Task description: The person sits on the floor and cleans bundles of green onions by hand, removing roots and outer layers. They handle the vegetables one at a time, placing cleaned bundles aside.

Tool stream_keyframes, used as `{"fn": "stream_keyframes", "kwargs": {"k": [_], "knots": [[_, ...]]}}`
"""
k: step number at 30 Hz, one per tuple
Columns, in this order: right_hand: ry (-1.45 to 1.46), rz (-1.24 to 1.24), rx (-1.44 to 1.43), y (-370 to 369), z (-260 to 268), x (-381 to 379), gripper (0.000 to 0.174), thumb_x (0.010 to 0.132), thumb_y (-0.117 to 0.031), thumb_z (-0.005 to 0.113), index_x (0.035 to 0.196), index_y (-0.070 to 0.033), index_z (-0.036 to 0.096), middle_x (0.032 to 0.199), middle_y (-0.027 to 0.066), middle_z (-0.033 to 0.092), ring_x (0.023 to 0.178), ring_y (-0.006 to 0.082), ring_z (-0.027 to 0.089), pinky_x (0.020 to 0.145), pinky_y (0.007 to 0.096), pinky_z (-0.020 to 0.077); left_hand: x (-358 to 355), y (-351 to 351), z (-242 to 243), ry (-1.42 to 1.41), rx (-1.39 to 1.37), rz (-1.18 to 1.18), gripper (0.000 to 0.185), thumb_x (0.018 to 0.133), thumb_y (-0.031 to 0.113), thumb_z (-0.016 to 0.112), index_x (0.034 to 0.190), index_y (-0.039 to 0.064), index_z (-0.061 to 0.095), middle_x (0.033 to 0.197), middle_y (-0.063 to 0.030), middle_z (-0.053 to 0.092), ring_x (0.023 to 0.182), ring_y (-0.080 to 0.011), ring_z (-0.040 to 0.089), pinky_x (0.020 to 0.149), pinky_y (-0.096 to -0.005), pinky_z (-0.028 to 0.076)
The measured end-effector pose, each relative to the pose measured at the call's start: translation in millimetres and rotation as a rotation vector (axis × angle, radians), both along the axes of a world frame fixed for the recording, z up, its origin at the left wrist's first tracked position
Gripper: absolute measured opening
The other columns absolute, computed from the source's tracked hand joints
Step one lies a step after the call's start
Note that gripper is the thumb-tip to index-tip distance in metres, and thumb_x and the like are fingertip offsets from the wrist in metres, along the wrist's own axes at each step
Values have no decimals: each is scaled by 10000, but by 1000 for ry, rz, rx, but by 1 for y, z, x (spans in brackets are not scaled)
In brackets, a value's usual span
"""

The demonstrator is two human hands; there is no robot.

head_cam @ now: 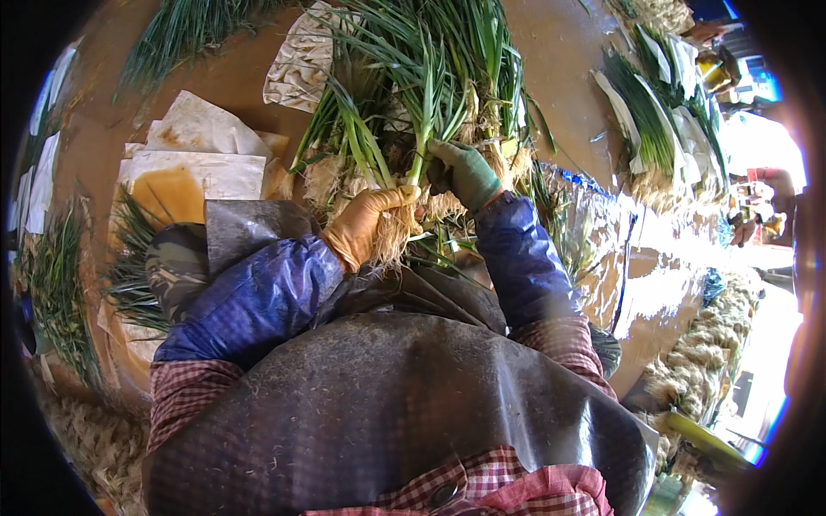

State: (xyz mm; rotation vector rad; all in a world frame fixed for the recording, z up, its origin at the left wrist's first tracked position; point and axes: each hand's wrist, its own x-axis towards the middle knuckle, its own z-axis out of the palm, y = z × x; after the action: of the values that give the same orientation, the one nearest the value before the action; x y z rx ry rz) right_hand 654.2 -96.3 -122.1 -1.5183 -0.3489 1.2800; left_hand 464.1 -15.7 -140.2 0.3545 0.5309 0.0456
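Observation:
My left hand (361,227), in an orange rubber glove, grips a small bunch of leek-like plants (418,158) low on the pale stalks. Their fibrous roots (395,240) hang below its fingers. On the right of the same stalks, my right hand (466,169) in a green glove has thumb and fingers closed at the base of the leaves. Just beyond both hands lies a larger pile of the plants (477,45), leaves pointing away from me and roots towards me. Part of that pile's root end is hidden behind the hands.
Stained paper sheets (193,166) lie left on the wet brown floor (555,77). A crumpled pale sheet (293,64) is farther ahead. Wrapped bundles (652,122) stand at right, above a row of root-end bundles (690,355). Shiny plastic film (594,226) is beside my right arm. A dark apron (400,400) covers my lap.

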Motion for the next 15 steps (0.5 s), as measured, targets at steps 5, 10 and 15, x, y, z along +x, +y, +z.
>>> {"fn": "stream_keyframes", "kwargs": {"k": [5,10,15], "knots": [[-245,93,129,-35,22,-19,156,827,-217,615,824,-61,615,594,7,558,503,86,525,473,227,386,-4,-7,-12,93,296,47,186,921,123,646,1018,-26,700,918,-90,710,752,-189,692,666,-288,586],[-422,118,199,-75,22,-51,125,825,-107,591,901,-15,630,690,28,592,562,86,537,515,212,427,-2,-11,-21,209,430,-63,204,943,82,579,1006,-78,690,961,-146,708,847,-217,698,805,-310,588],[-119,-408,473,-137,-5,-17,124,820,-154,570,730,-80,610,668,41,544,538,136,490,484,266,395,0,-8,-10,4,3,111,234,974,103,541,1087,-71,648,1045,-153,682,951,-258,682,850,-391,587]]}}
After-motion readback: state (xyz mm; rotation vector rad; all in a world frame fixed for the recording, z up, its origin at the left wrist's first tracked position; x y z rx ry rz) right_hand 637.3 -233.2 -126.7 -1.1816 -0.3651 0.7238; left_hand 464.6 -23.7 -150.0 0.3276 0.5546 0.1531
